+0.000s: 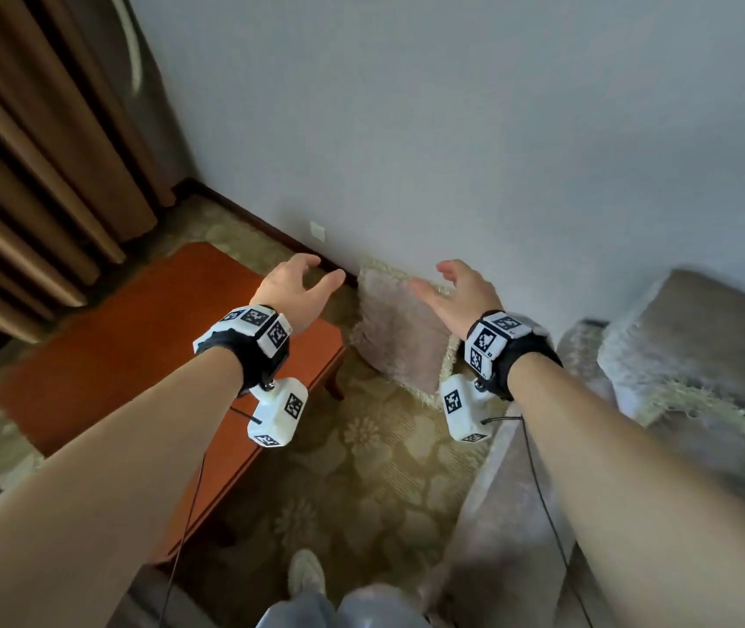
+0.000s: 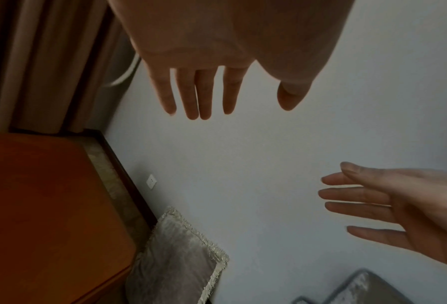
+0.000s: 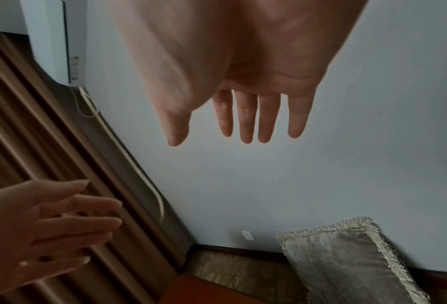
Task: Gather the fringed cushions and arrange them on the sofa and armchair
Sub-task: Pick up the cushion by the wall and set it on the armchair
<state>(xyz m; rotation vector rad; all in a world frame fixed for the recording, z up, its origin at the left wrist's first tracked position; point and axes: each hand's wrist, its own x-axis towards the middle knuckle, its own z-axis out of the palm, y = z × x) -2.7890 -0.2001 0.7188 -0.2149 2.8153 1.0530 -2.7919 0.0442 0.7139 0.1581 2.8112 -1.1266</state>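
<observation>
A grey-pink fringed cushion (image 1: 400, 333) stands on the carpet, leaning against the wall between the wooden table and the sofa; it also shows low in both wrist views (image 2: 175, 261) (image 3: 347, 265). My left hand (image 1: 302, 283) hovers above and left of it, fingers spread, empty. My right hand (image 1: 456, 292) hovers over its upper right corner, fingers straight, empty. Neither hand touches it. A second fringed cushion (image 1: 687, 392) lies on the sofa (image 1: 520, 514) at the right.
An orange-brown wooden table (image 1: 144, 355) stands left of the cushion. Brown curtains (image 1: 35, 165) hang at the far left. A dark skirting board (image 1: 271, 224) runs along the pale wall, with a socket (image 1: 317, 231). Patterned carpet (image 1: 361, 482) lies between table and sofa; my shoe (image 1: 306, 575) is below.
</observation>
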